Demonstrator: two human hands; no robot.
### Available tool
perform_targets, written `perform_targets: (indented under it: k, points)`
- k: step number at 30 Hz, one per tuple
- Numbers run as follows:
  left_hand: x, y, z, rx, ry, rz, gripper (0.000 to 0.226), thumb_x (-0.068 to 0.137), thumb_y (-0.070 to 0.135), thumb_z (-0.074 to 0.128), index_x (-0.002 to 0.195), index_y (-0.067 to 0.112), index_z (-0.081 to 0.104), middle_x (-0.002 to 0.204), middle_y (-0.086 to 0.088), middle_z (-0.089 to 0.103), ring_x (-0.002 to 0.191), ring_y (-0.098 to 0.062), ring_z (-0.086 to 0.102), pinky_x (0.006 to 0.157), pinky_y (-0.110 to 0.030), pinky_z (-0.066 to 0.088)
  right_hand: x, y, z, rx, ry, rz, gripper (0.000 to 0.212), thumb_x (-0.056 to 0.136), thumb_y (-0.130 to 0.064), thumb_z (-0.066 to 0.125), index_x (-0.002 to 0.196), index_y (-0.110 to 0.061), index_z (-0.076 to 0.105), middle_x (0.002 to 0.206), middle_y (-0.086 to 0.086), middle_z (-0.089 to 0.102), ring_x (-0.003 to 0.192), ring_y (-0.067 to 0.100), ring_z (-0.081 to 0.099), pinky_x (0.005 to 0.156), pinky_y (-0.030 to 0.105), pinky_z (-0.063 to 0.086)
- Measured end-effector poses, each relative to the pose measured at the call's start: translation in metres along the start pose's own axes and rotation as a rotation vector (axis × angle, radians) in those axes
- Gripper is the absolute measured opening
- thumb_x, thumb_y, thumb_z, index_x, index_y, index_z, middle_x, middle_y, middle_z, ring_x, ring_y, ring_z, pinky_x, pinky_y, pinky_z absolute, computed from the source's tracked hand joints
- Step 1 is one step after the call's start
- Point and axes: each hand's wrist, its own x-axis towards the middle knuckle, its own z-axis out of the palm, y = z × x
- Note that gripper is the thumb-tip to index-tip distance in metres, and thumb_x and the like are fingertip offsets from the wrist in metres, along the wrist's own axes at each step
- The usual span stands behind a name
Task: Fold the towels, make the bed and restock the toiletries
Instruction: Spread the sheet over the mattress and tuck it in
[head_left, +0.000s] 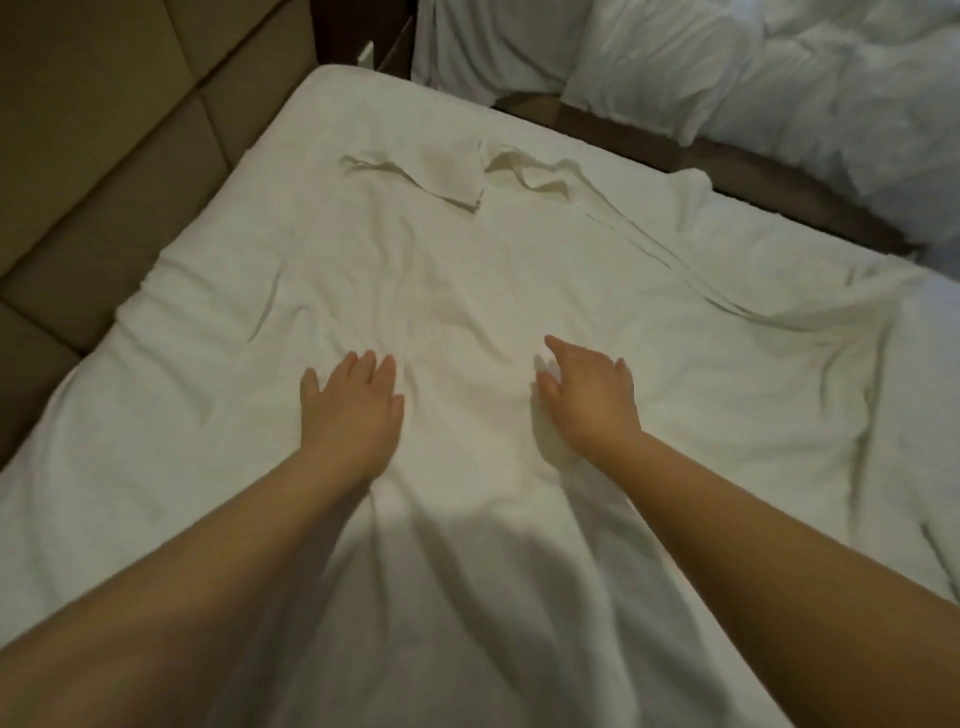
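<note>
While both bare forearms stretch in from the bottom corners of the frame, the left hand (358, 410) lies palm down on the white sheet (467, 270). Its fingers are straight and close together, and the thumb is out to the left. Just right of center, the right hand (587, 400) is also on the sheet, its fingers extended and loosely spread and the hand tipped slightly onto its inner edge. It is a little blurred, but nothing is pinched in it. The two hands sit near each other at mid-frame with a strip of wrinkled cloth between them.

That sheet covers most of the bed, creased all over, with long folds running down toward the bottom edge between the arms. Its far edge (441, 176) lies rumpled and turned over on itself in the upper middle of the frame. Beyond that, a bare stretch of the mattress (337, 109) shows toward the top. At the right, the sheet bunches and drapes off the side.

Along the left and upper left runs a tan padded headboard (104, 135), right against the mattress. Across a dark gap in the upper right lies a second bed (779, 78), heaped with crumpled white bedding.
</note>
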Motion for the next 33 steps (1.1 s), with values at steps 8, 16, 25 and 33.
perform_targets:
  k: [8,16,25,33]
  points:
    - [-0.175,0.07,-0.097,-0.279,0.043,0.082,0.049,0.1,0.036,0.031,0.148,0.024,0.029,0.142,-0.003,0.047,0.126,-0.023,0.046,0.106,-0.041,0.028,-0.213,-0.001,-0.117,0.745,0.247,0.201,0.04,0.096,-0.02,0.047,0.134,-0.03,0.043,0.108,-0.011,0.058,0.095,0.005,0.053,0.07,0.012,0.04]
    - [-0.394,0.188,-0.184,-0.49,0.153,0.416,0.044,0.1,0.033,0.037,0.143,0.024,0.04,0.14,0.001,0.05,0.129,-0.018,0.045,0.106,-0.038,0.03,-0.47,0.08,-0.218,0.792,0.479,0.394,0.031,0.096,-0.023,0.048,0.126,-0.031,0.05,0.091,-0.014,0.061,0.081,-0.001,0.052,0.062,0.011,0.036]
    - [-0.662,0.362,-0.11,-0.469,0.057,0.748,0.042,0.1,0.035,0.038,0.14,0.025,0.043,0.139,0.002,0.051,0.126,-0.017,0.048,0.104,-0.039,0.038,-0.796,0.23,-0.164,0.862,0.605,0.716,0.026,0.097,-0.025,0.048,0.122,-0.03,0.052,0.089,-0.015,0.058,0.08,0.003,0.051,0.068,0.024,0.04]
    - [-0.793,0.496,-0.04,-0.227,-0.117,0.911,0.045,0.1,0.04,0.032,0.142,0.026,0.039,0.141,0.0,0.048,0.127,-0.02,0.046,0.104,-0.038,0.038,-0.957,0.347,-0.132,0.874,0.665,0.932,0.023,0.097,-0.026,0.049,0.118,-0.026,0.055,0.077,-0.011,0.062,0.066,0.003,0.054,0.056,0.02,0.039]
